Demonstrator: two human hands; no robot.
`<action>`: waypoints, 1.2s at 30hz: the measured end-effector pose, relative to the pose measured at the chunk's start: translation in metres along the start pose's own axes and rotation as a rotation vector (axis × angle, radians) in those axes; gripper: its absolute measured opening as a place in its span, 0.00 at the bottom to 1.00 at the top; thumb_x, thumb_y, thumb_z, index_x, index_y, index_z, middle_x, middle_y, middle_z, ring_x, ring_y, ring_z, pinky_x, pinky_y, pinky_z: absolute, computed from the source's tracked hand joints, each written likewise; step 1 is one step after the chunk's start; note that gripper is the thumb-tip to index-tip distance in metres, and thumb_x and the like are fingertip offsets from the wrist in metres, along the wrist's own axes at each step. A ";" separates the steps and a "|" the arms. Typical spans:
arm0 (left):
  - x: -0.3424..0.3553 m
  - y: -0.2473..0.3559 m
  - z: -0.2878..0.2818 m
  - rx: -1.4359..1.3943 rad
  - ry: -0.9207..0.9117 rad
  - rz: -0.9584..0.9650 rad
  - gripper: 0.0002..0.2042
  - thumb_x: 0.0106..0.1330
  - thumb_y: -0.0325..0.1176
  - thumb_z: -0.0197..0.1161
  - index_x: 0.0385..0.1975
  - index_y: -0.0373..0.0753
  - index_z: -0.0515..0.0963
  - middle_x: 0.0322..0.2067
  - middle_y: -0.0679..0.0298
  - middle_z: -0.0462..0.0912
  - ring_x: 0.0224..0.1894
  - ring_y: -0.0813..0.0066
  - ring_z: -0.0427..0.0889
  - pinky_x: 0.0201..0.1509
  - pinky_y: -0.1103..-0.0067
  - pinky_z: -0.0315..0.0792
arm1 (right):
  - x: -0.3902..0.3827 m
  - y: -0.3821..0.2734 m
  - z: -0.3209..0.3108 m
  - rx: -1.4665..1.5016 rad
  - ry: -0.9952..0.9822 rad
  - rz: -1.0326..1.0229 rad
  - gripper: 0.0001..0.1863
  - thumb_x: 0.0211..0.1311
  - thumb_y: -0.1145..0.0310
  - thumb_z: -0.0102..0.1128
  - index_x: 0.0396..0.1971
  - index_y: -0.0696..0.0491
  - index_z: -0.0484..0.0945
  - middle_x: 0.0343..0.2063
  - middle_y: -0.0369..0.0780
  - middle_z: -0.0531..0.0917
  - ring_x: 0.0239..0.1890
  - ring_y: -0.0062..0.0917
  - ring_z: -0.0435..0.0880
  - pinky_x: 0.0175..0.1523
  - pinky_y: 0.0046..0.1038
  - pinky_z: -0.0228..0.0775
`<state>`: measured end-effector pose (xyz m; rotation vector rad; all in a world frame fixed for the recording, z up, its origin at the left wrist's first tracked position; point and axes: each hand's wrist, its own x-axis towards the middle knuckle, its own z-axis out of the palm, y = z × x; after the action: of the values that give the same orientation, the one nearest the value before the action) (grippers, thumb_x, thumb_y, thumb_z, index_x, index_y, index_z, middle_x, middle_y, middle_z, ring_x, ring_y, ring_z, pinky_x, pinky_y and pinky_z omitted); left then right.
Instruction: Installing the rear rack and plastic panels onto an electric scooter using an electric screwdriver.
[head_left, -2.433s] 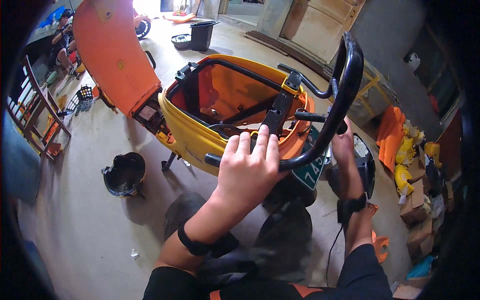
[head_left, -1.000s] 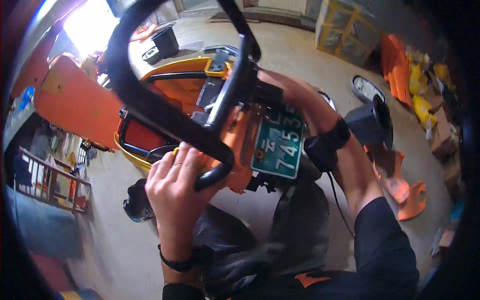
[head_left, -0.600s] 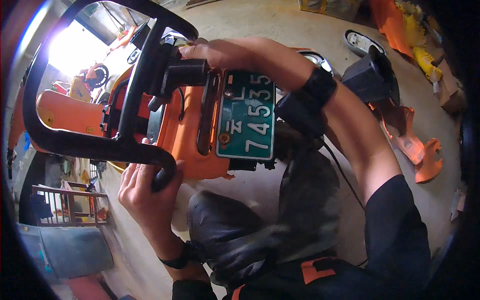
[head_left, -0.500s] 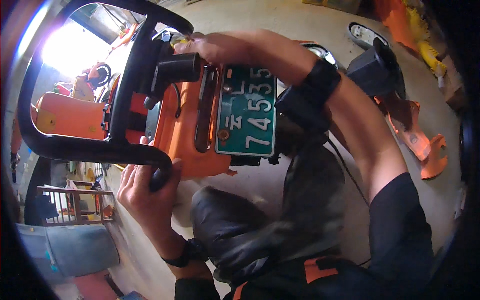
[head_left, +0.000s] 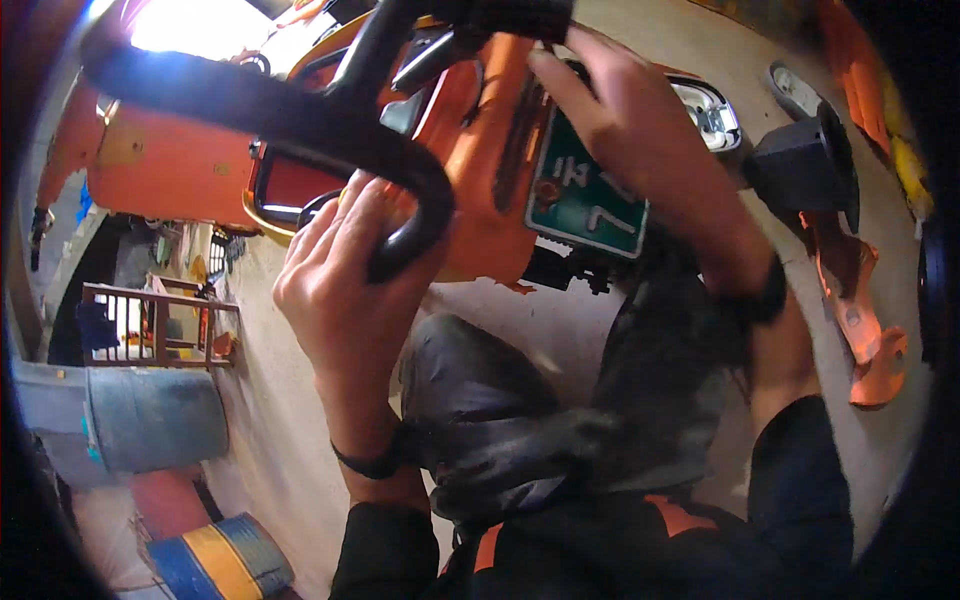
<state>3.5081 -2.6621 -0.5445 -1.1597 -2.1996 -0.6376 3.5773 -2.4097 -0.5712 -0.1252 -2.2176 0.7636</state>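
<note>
My left hand (head_left: 335, 275) grips near the downturned end of the black tubular rack (head_left: 250, 110), its fingers curled at the edge of the yellow-and-orange scooter body (head_left: 475, 225). Higher up, my right hand (head_left: 635, 120) is closed, fingertips beside the long slot in the orange panel and at a black fitting (head_left: 515, 15); what they hold is hidden. The green licence plate (head_left: 620, 235) is bolted below that hand and partly covered by it. At left, a big orange panel (head_left: 170, 165) adjoins the body's dark-rimmed opening.
Blue drums (head_left: 155, 420) and a striped barrel (head_left: 220, 560) line the left, near a wooden frame (head_left: 155, 325). At right lie a black bin (head_left: 800, 165), broken orange panels (head_left: 860, 325) and a pale oblong part (head_left: 790, 90). My bent legs (head_left: 480, 390) are beneath the scooter.
Compared with half a second ago, my right hand has moved right and turned more downward over the plate; the rack appears higher and tilted. My left hand sits higher in view, still gripping.
</note>
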 end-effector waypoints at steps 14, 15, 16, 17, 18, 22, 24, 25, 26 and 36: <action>-0.001 -0.008 0.007 0.016 0.132 0.112 0.24 0.53 0.43 0.82 0.47 0.38 0.88 0.41 0.57 0.91 0.41 0.68 0.92 0.46 0.74 0.83 | -0.158 -0.029 0.090 0.501 -0.020 0.738 0.22 0.77 0.53 0.56 0.54 0.58 0.78 0.50 0.47 0.84 0.51 0.34 0.84 0.59 0.37 0.74; -0.004 -0.006 0.006 0.023 0.074 0.064 0.24 0.53 0.44 0.82 0.47 0.40 0.88 0.39 0.58 0.91 0.39 0.67 0.92 0.46 0.74 0.83 | -0.150 -0.021 0.092 0.616 -0.038 0.620 0.25 0.78 0.50 0.54 0.56 0.59 0.77 0.50 0.47 0.84 0.50 0.32 0.84 0.58 0.36 0.74; -0.004 -0.006 0.005 0.037 0.065 0.053 0.24 0.53 0.46 0.81 0.48 0.41 0.88 0.39 0.58 0.91 0.38 0.67 0.92 0.45 0.73 0.83 | -0.144 -0.016 0.095 0.713 -0.083 0.589 0.28 0.79 0.47 0.52 0.57 0.60 0.75 0.50 0.47 0.84 0.50 0.30 0.84 0.57 0.35 0.74; -0.004 -0.007 0.005 0.044 0.078 0.072 0.24 0.54 0.47 0.80 0.48 0.43 0.88 0.38 0.58 0.91 0.37 0.67 0.92 0.44 0.73 0.83 | -0.143 -0.016 0.095 0.746 -0.140 0.610 0.29 0.79 0.46 0.51 0.58 0.60 0.74 0.50 0.46 0.84 0.50 0.29 0.84 0.57 0.34 0.74; -0.003 -0.008 0.005 0.046 0.097 0.091 0.23 0.55 0.49 0.80 0.49 0.45 0.89 0.37 0.58 0.91 0.36 0.67 0.92 0.43 0.72 0.83 | -0.141 -0.016 0.095 0.777 -0.197 0.631 0.31 0.79 0.44 0.50 0.59 0.61 0.73 0.51 0.46 0.84 0.49 0.28 0.83 0.57 0.33 0.74; -0.003 -0.012 0.009 0.035 0.129 0.110 0.23 0.55 0.49 0.79 0.48 0.45 0.88 0.37 0.59 0.91 0.36 0.67 0.92 0.42 0.72 0.83 | -0.145 -0.031 0.090 0.640 -0.194 0.717 0.33 0.78 0.42 0.50 0.59 0.61 0.73 0.51 0.44 0.83 0.49 0.27 0.82 0.59 0.31 0.72; -0.004 -0.014 0.010 0.028 0.139 0.107 0.23 0.55 0.49 0.79 0.48 0.45 0.88 0.37 0.59 0.91 0.36 0.66 0.92 0.42 0.72 0.82 | -0.144 -0.035 0.092 0.542 -0.114 0.602 0.33 0.78 0.42 0.51 0.58 0.61 0.75 0.51 0.43 0.83 0.49 0.26 0.82 0.59 0.30 0.72; -0.004 -0.015 0.011 0.024 0.145 0.109 0.23 0.55 0.49 0.79 0.47 0.45 0.88 0.37 0.59 0.91 0.36 0.66 0.92 0.42 0.72 0.82 | -0.141 -0.035 0.093 0.475 -0.103 0.526 0.33 0.77 0.42 0.51 0.58 0.61 0.75 0.51 0.43 0.84 0.48 0.25 0.82 0.59 0.30 0.72; -0.004 -0.015 0.010 0.019 0.149 0.110 0.23 0.55 0.49 0.79 0.47 0.45 0.88 0.36 0.59 0.91 0.36 0.66 0.92 0.42 0.72 0.82 | -0.139 -0.035 0.093 0.391 -0.090 0.527 0.31 0.78 0.45 0.50 0.57 0.60 0.74 0.50 0.44 0.83 0.48 0.28 0.82 0.58 0.32 0.72; -0.018 -0.020 0.007 -0.032 0.162 0.115 0.22 0.55 0.50 0.79 0.45 0.45 0.88 0.35 0.60 0.90 0.35 0.66 0.91 0.40 0.71 0.82 | -0.122 -0.056 0.072 1.007 -0.125 0.966 0.29 0.83 0.46 0.36 0.66 0.53 0.69 0.55 0.43 0.81 0.56 0.36 0.83 0.62 0.46 0.79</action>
<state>3.4977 -2.6784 -0.5650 -1.1977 -1.9796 -0.6949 3.6202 -2.5294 -0.6561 -0.6617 -1.5277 2.3394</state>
